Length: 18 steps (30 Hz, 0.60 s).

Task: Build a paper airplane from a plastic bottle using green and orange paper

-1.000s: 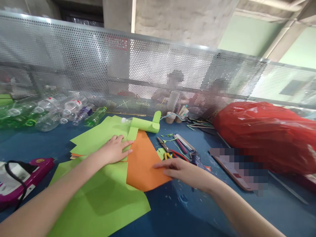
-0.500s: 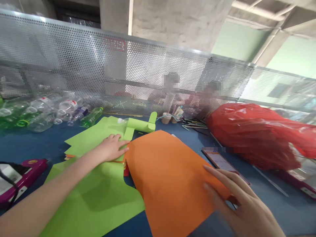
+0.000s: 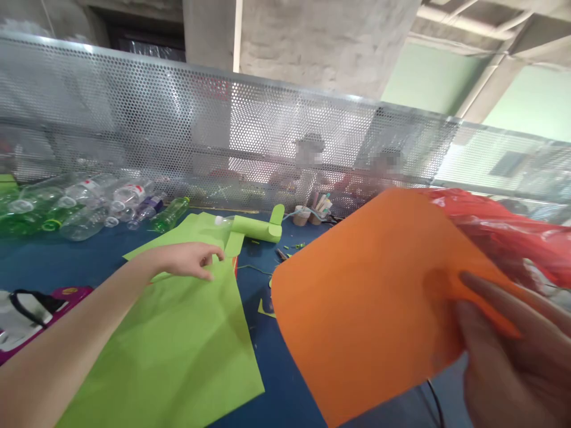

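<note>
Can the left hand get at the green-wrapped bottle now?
Likely yes: only green sheets seem to lie between the left hand and the bottle; the orange sheet is further right.

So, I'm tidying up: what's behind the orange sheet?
Behind the orange sheet, part of the red bag shows at upper right; the bag's remainder and whatever else the sheet covers can't be seen.

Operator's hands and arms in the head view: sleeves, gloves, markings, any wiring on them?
Left hand: bare, no glove, wristband or marking visible. Left forearm: no sleeve as far as the frame shows. Right hand: also ungloved; its forearm is out of frame, so sleeve unknown. No cables or sensors visible on either hand.
</note>
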Tool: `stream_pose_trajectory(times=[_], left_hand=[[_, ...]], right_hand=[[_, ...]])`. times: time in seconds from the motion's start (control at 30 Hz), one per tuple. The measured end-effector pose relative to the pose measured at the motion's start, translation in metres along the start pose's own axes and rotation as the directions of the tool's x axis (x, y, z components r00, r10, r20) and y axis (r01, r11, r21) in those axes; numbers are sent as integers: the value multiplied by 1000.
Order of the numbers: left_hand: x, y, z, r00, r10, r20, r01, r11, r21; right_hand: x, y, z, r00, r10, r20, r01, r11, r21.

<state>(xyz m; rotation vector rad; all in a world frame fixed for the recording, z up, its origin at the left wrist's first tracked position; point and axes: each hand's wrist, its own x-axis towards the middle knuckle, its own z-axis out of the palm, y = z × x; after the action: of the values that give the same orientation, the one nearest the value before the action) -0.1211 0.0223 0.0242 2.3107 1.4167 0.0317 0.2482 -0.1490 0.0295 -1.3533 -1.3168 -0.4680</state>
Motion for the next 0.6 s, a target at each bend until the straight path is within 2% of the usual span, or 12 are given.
stream_pose_trajectory(times=[0.03, 0.1, 0.17, 0.23, 0.3, 0.33, 0.4, 0.47, 0.5, 0.53, 0.57, 0.6], left_hand=[[3, -6, -1, 999, -26, -37, 26, 999, 18], [8, -17, -4, 986, -97, -137, 104, 994, 46], [14, -23, -9, 950, -177, -255, 198, 979, 57], [17, -22, -13, 894, -244, -375, 277, 960, 36], [17, -13, -16, 844, -285, -454, 310, 950, -19], [15, -6, -16, 834, -297, -465, 307, 950, -56], [10, 11, -15, 861, -320, -395, 280, 947, -158], [3, 29, -11, 932, -305, -194, 237, 921, -310], [-1, 36, -9, 980, -189, 61, 193, 834, -518], [-3, 43, -6, 975, -45, 216, 181, 724, -666], [-5, 48, -4, 964, 76, 254, 154, 619, -771], [-6, 52, -2, 962, 163, 217, 109, 499, -860]], right_hand=[[2, -11, 6, 999, 42, -19, -43, 999, -5], [6, -27, 21, 992, 100, 75, -103, 994, 39], [10, -35, 38, 987, 42, 155, -68, 984, 164], [15, -38, 56, 976, -16, 219, -48, 958, 282], [23, -41, 73, 963, -50, 264, -55, 926, 375], [28, -44, 80, 964, -75, 255, -39, 909, 415], [37, -51, 92, 968, -112, 225, -15, 867, 498], [44, -59, 98, 971, -131, 201, -6, 823, 567], [46, -62, 99, 972, -137, 191, -5, 800, 600], [46, -65, 99, 973, -139, 183, -8, 776, 630], [44, -67, 97, 974, -134, 183, -19, 755, 656], [41, -68, 95, 974, -121, 189, -39, 737, 674]])
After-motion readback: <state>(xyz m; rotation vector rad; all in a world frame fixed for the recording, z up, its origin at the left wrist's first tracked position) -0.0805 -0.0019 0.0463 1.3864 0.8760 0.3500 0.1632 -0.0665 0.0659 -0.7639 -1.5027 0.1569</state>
